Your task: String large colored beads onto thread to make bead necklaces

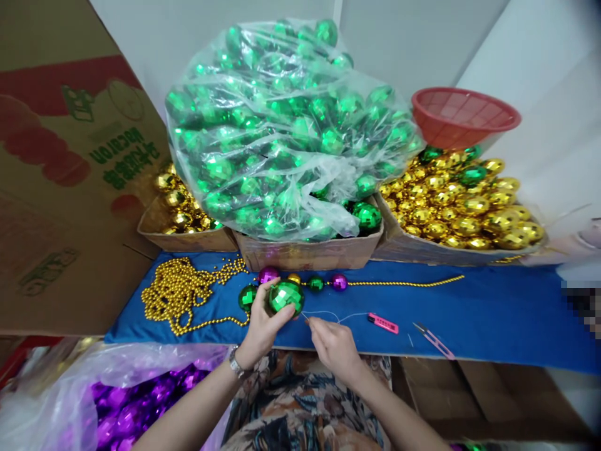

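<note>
My left hand [259, 332] holds a large shiny green faceted ball [286, 297] between thumb and fingers, above the blue cloth. Just right of the ball, my right hand [334, 347] is closed in a pinch on a thin white thread [335, 315] at the ball's side. Whether a needle is on it is too small to tell. Behind the held ball lies a strand with a purple ball [339, 282], a smaller green ball [316, 284] and a gold bead string [404, 284]. Another green ball [247, 298] sits left of my left hand, beside a second purple ball [268, 275].
Gold bead chain [176, 288] is heaped at left. A pink cutter [383, 323] and thread snips [434, 341] lie at right. Behind stand boxes of gold balls [441, 207], a bag of green balls [291, 131] and a red basket [464, 113]. Purple balls [136, 401] are bagged lower left.
</note>
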Demonstrator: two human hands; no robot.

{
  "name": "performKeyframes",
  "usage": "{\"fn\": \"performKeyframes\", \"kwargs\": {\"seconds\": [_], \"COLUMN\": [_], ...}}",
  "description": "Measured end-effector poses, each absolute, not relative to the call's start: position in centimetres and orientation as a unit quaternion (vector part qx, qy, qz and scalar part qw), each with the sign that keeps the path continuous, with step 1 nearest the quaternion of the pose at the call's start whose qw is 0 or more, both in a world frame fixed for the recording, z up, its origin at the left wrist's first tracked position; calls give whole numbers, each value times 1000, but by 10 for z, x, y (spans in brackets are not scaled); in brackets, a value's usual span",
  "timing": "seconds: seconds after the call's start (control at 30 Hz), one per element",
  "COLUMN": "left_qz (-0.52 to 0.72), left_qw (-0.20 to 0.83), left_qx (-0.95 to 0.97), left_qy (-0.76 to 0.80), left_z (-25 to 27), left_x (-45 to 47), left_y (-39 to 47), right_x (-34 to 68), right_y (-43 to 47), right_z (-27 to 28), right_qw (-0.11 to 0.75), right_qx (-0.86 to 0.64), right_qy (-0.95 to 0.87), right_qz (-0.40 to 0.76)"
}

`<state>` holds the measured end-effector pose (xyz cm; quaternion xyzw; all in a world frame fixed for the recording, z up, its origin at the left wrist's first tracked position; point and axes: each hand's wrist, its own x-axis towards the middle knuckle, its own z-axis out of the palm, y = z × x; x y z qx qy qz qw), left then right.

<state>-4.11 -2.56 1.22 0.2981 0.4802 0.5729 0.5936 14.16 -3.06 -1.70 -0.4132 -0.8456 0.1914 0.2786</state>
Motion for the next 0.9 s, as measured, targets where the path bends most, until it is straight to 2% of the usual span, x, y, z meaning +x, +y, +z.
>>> {"fn": "performKeyframes", "kwargs": {"seconds": [0.13,0.27,0.4,0.47,0.53,0.6,0.77,0.9], "left_qz": [543,539,487,476,428,401,361,393], "left_qw": [634,569,556,451,255,203,217,247], "left_qx": [302,416,505,516,493,461,422,384], "left_qy": [461,461,446,551,713,765,803,798], "left_z": [12,17,10,-1,-14,-27,-56,-61], "left_x": [-33,-33,-59,-90,-130,-168,-209,-205], "left_y": [-30,-31,-23,-11,3,15,27,30], "right_x": [141,145,149,154,159,161,156,152], "right_y": [-29,-21,-23,-25,-28,-29,-29,-29], "right_z": [-18,-17,-20,-23,-26,-27,-27,-27], "right_qw": [278,295,342,352,357,358,349,341], "right_qx": [-383,-374,-405,-408,-417,-428,-423,-420], "right_qy": [-862,-851,-809,-803,-797,-791,-798,-807], "right_qz": [184,219,252,256,252,252,249,237]}}
